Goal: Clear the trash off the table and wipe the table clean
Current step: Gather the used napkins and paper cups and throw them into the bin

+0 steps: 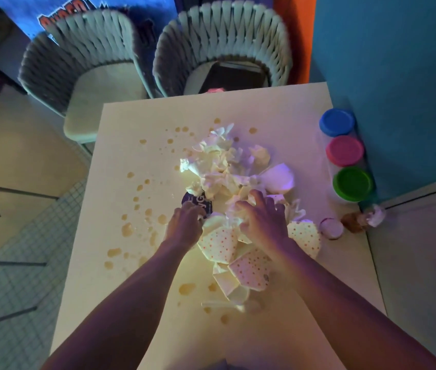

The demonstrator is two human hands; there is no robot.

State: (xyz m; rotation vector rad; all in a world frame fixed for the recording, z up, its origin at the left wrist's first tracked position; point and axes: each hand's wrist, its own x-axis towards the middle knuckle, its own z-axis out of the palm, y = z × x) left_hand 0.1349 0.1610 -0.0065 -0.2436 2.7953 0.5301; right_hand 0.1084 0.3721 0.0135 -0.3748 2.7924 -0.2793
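A heap of crumpled white napkins (219,164) lies in the middle of the pale table (305,108), with polka-dot paper pieces (218,243) and a dark printed wrapper (198,204) at its near side. My left hand (184,225) rests at the heap's left edge, fingers curled onto the paper beside the dark wrapper. My right hand (264,220) lies spread on top of the napkins, fingers bent into them. Brown liquid spots (127,229) dot the table left of and in front of the heap.
Three tubs with blue (337,122), pink (345,150) and green (353,184) lids line the table's right edge by a teal wall. A small white cup (331,227) and brown crumpled bits (355,221) sit near them. Two woven chairs (222,46) stand beyond the table.
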